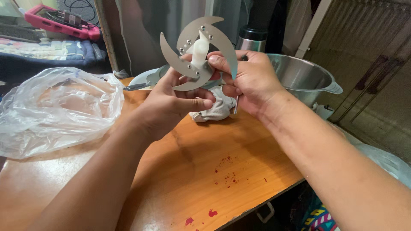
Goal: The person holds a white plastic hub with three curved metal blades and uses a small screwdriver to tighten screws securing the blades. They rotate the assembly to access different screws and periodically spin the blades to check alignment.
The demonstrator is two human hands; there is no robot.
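Note:
A chopper blade unit [198, 52] with several curved steel blades on a white plastic hub is held up above the wooden table [192, 171]. My left hand [171, 105] grips it from below, fingers curled under the lower blades. My right hand [250, 81] pinches the hub from the right with thumb and forefinger, and a thin metal rod [236, 105] hangs from that hand. A crumpled white cloth [216, 111] lies on the table just beneath both hands.
A clear plastic bag [55, 109] lies at the left. A steel bowl [304, 77] stands at the right rear, with a steel flask [251, 39] behind. A pale dish with a utensil [145, 81] sits behind my left hand. Red flecks [224, 171] mark the tabletop near its front edge.

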